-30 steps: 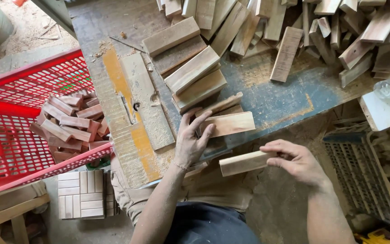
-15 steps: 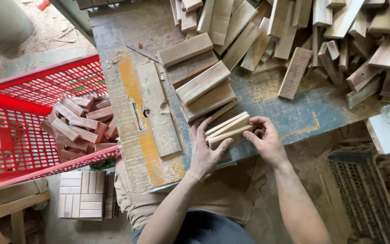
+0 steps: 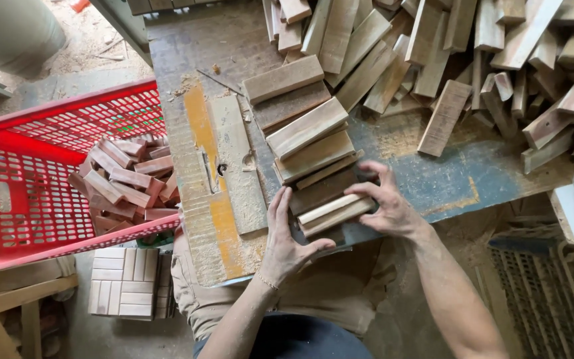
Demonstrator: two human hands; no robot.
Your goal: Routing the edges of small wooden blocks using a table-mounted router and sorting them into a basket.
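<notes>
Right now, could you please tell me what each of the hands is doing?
Left hand: open, fingers spread, pressed against the end of the paired wooden blocks.
Right hand: curled around the other end of those blocks.

We see no packages, labels, signs or screens here. Nothing in view is wrapped, boxed or printed, and no display shows anywhere.
</notes>
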